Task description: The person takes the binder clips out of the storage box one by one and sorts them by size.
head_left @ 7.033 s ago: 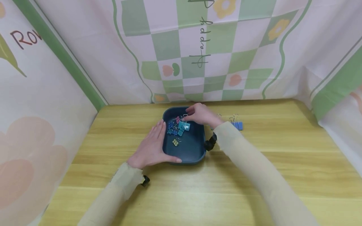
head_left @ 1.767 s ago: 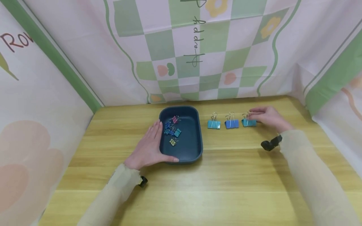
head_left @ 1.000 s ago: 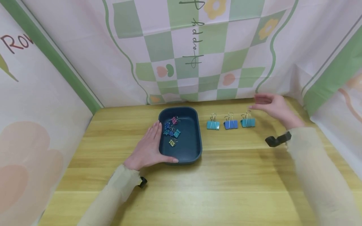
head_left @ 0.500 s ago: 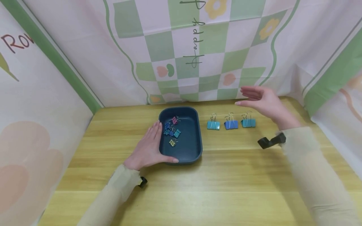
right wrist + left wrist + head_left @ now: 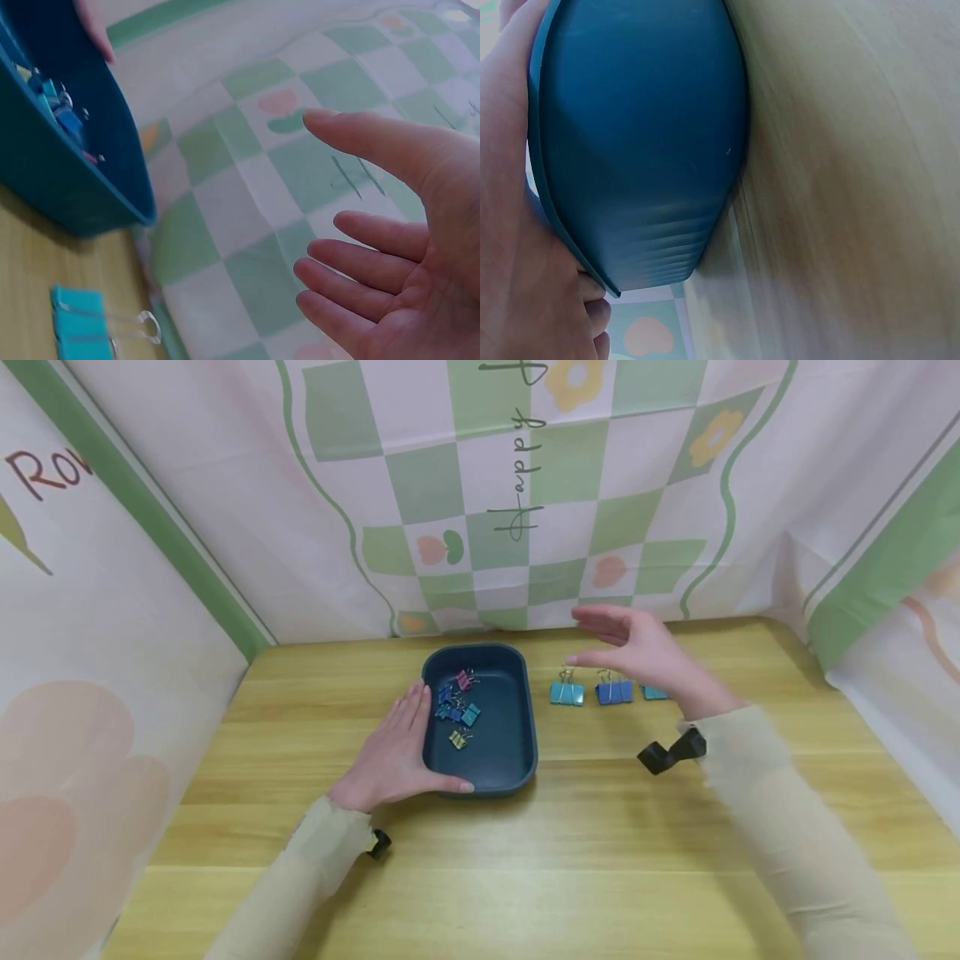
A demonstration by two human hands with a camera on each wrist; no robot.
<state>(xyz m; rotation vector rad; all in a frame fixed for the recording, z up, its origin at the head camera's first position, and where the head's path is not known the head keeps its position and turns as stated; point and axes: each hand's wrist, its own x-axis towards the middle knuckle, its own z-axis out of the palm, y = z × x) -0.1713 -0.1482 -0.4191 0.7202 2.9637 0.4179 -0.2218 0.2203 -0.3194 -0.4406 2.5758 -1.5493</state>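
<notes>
My left hand [image 5: 393, 752] rests along the left side and near corner of a dark blue tray [image 5: 498, 768], fingers straight on the rim and thumb on the near edge. Inside the tray lie several small binder clips: a pink clip [image 5: 465, 680], blue and teal clips, and a yellow clip [image 5: 458, 739]. Above the table, my right hand [image 5: 645, 652] is empty, its fingers extended and thumb apart. Below it stand three larger binder clips in a row: a teal clip [image 5: 567, 694], a blue clip [image 5: 615, 692], and another teal clip [image 5: 655, 692] partly hidden by the hand.
The wooden table [image 5: 525, 877] ends at the back against a green-and-white checked cloth [image 5: 495, 485]. Cloth walls also stand at the left and right. A black wrist camera [image 5: 671, 752] hangs from the right sleeve.
The right hand carried a large teal binder clip out of the tray, set it at the row's right end and let go. It has since moved back left, empty. The left hand stays on the tray.
</notes>
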